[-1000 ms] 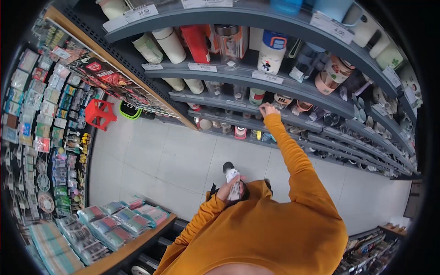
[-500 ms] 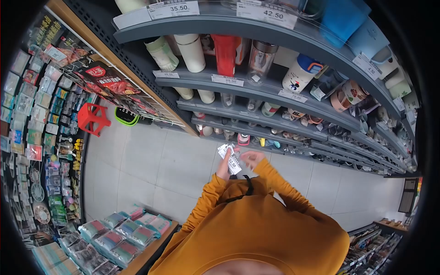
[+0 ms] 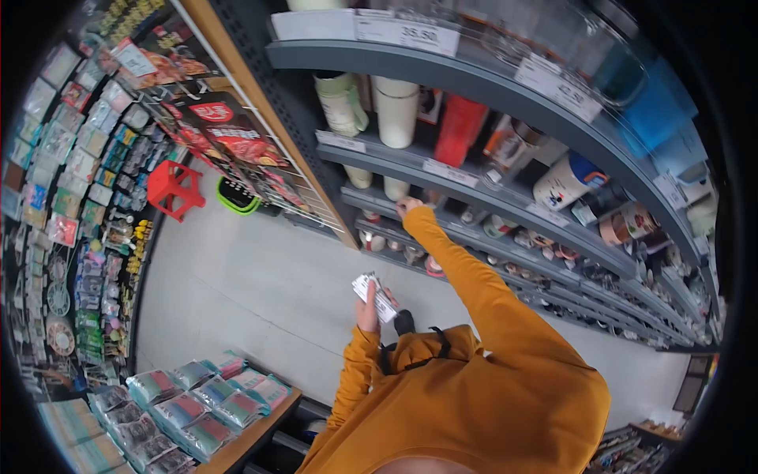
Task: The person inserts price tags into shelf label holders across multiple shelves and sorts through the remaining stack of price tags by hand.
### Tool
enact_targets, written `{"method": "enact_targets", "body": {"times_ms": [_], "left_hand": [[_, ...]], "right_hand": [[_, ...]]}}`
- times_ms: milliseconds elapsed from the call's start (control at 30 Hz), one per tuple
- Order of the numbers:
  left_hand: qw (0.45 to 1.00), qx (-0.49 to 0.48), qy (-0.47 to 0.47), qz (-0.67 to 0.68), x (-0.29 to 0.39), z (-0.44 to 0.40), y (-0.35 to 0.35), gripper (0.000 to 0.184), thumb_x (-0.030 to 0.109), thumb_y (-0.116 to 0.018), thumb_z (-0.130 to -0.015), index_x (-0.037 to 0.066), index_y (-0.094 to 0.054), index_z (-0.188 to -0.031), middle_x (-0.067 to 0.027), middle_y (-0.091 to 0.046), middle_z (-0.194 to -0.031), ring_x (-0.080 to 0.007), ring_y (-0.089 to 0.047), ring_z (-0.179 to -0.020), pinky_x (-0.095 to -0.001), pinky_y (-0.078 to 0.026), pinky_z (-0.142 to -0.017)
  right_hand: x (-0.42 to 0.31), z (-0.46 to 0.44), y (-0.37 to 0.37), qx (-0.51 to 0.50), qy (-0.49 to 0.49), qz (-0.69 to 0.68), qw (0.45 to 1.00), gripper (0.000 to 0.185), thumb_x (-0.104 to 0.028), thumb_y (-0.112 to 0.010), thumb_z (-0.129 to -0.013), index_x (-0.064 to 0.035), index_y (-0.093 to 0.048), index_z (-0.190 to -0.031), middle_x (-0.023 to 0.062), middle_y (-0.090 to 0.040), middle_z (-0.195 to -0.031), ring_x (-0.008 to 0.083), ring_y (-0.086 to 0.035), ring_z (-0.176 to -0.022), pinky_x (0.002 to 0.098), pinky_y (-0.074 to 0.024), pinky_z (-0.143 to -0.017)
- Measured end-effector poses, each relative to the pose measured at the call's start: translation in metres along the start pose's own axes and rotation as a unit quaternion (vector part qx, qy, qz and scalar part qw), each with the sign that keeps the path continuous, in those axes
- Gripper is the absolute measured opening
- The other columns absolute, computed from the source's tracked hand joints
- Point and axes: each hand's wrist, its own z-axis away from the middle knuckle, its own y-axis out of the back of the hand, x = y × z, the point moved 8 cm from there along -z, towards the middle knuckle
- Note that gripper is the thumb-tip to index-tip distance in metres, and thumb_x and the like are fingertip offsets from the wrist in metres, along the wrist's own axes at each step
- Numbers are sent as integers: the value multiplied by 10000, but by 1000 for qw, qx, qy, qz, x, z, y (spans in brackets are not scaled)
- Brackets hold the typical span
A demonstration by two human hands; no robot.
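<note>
Aisle obs. Person's L hand (image 3: pixel 368 311) gripped overlapping white printed paper labels (image 3: pixel 377 298) low, out front of body; print faced up, prob. for easy reading. Mustard-orange R sleeve (image 3: pixel 474 276) stretched fwd; R hand (image 3: pixel 409 207) narrow, fingers bunched at dark-grey metal shelf edge (image 3: pixel 368 201). Couldn't tell if it pinched anything. Pale cylindrical cup (image 3: pixel 396 188) just behind. Tier above: tall white cylindrical bottle (image 3: pixel 396 110) nr. red bottle (image 3: pixel 459 130), set close to front, presumably for shoppers' view.
</note>
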Motion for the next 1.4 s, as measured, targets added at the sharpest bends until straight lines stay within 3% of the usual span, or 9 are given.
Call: {"method": "enact_targets", "body": {"times_ms": [333,400,500,700,967,1067,1200,1267,1400], "left_hand": [[998,38,-22,54,-1,-33,6,521,385,-483,-964,-36,-411,-1261,-172,-577,-1197,-268,-611,-996,-360,-511,-860],[998,27,-34,50,12,-35,-11,511,372,-487,-966,-16,-413,-1290,-145,-569,-1215,-242,-590,-1050,-357,-485,-904],[999,-8,-42,19,16,-39,-31,371,345,-501,-969,25,-591,-1132,-44,-636,-996,-99,-604,-826,-258,-485,-745],[998,-54,-33,-12,-18,-18,-89,440,338,-447,-990,-28,-517,-1223,-108,-603,-1146,-194,-595,-1020,-308,-470,-886],[996,-81,-19,16,-67,34,-148,453,282,-427,-995,-6,-387,-1343,-154,-572,-1221,-255,-568,-1103,-328,-484,-879],[940,-177,190,220,-114,42,-159,521,377,-475,-953,165,-351,-1412,-112,-601,-1165,-239,-592,-1003,-384,-502,-858],[971,-146,107,158,-112,70,-172,479,281,-480,-956,195,-347,-1408,-82,-570,-851,-262,-606,-878,-412,-485,-892],[970,-148,47,187,-119,66,-158,482,270,-526,-936,208,-366,-1388,-77,-557,-845,-248,-609,-740,-398,-532,-759],[989,-5,-2,147,-103,109,-146,497,223,-540,-932,244,-327,-1381,-77,-544,-846,-225,-577,-657,-400,-539,-666]], "right_hand": [[-28,55,91,81,-12,-65,995,158,-323,-606,-847,-201,-674,-923,68,-671,-917,315,-637,-860,413,-511,-728],[-21,78,90,-24,-96,-163,982,136,-268,-612,-870,-154,-653,-930,63,-685,-842,269,-667,-679,375,-518,-619],[-26,145,71,-115,-103,-458,875,128,-177,-633,-885,-83,-626,-971,37,-663,-772,135,-588,-482,273,-457,-449],[-19,248,78,-167,-214,-590,761,267,-253,-598,-921,-56,-552,-1096,62,-621,-749,140,-571,-448,258,-426,-391],[-5,300,129,-128,-175,-566,796,266,-268,-583,-932,-56,-528,-1082,58,-598,-700,119,-546,-430,246,-432,-387],[-5,317,159,-184,-218,-593,753,335,-305,-555,-941,-29,-515,-1127,72,-629,-803,131,-577,-469,252,-418,-399],[9,351,157,-283,-210,-537,767,432,-404,-503,-954,-33,-525,-1173,78,-640,-786,158,-629,-591,256,-484,-506],[-3,335,211,-349,-122,-358,857,371,-360,-484,-970,-18,-586,-1068,74,-643,-792,133,-615,-698,276,-510,-621],[-38,261,380,72,136,-325,933,130,-134,-619,-872,-54,-612,-974,50,-669,-881,118,-616,-646,253,-483,-597]]}}
